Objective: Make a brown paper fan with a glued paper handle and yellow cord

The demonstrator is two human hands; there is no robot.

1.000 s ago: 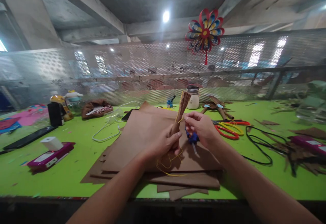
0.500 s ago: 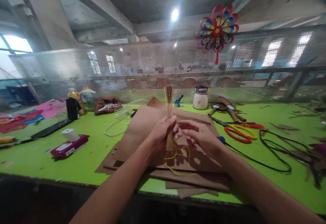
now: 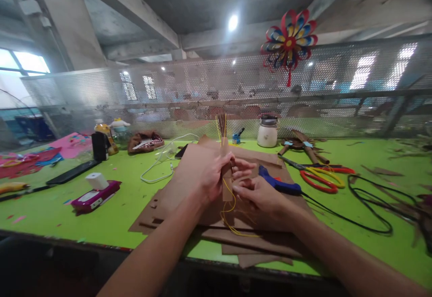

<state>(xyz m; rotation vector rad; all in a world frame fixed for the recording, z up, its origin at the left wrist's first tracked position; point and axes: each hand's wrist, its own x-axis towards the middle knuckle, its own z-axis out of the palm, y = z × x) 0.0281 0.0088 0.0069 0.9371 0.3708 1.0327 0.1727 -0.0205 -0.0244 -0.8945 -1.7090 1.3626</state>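
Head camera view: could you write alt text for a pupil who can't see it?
A left hand holds a brown bundle upright, yellow thread trailing, the right hand close by. Brown sheets lie below on a green table; a blue glue gun and scissors lie rightward.

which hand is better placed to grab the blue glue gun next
Probably the right hand: the glue gun lies just beside it. The left hand is farther off and grips the brown paper roll.
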